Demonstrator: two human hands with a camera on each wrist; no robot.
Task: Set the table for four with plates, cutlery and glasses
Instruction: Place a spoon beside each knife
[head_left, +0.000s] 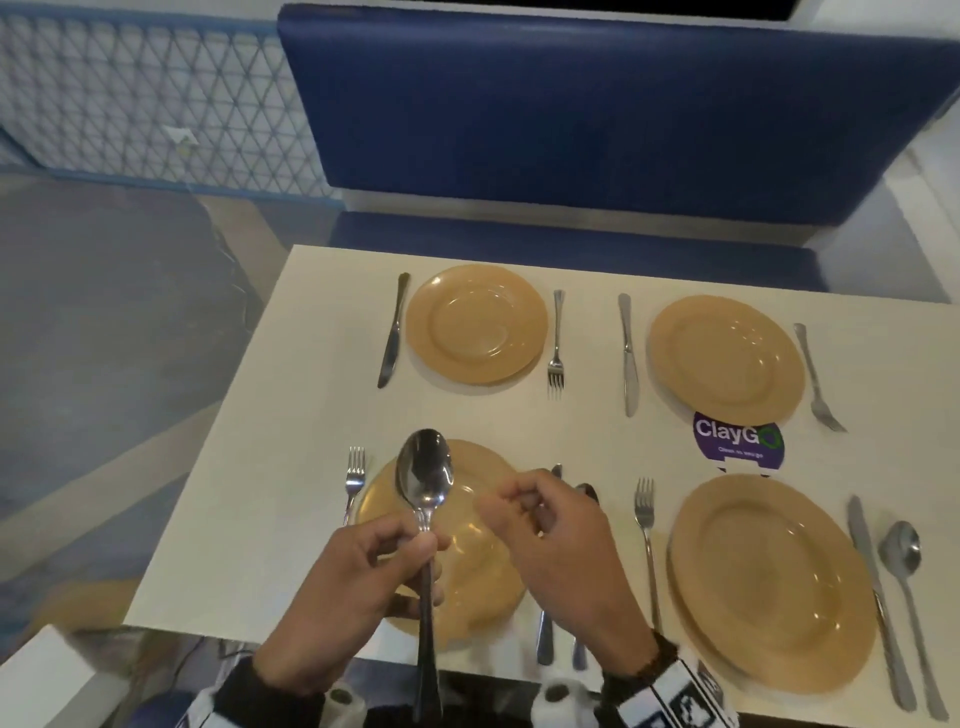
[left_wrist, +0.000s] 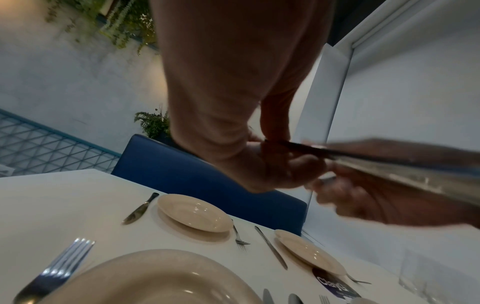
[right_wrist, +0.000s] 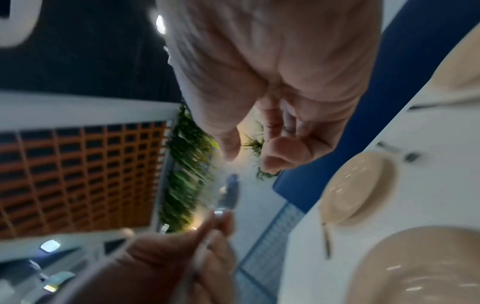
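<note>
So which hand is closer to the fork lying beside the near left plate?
Left. The left hand grips a spoon just right of that fork. The right hand hovers farther right, across the near left plate.

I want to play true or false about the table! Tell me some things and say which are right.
1. Four plates are on the table. True.
2. The left hand holds a fork. False: it holds a spoon.
3. The right hand holds a plate. False: it holds nothing.
4. The far plates have spoons beside them. False: only a knife and a fork each.
5. A purple sticker is on the table. True.
</note>
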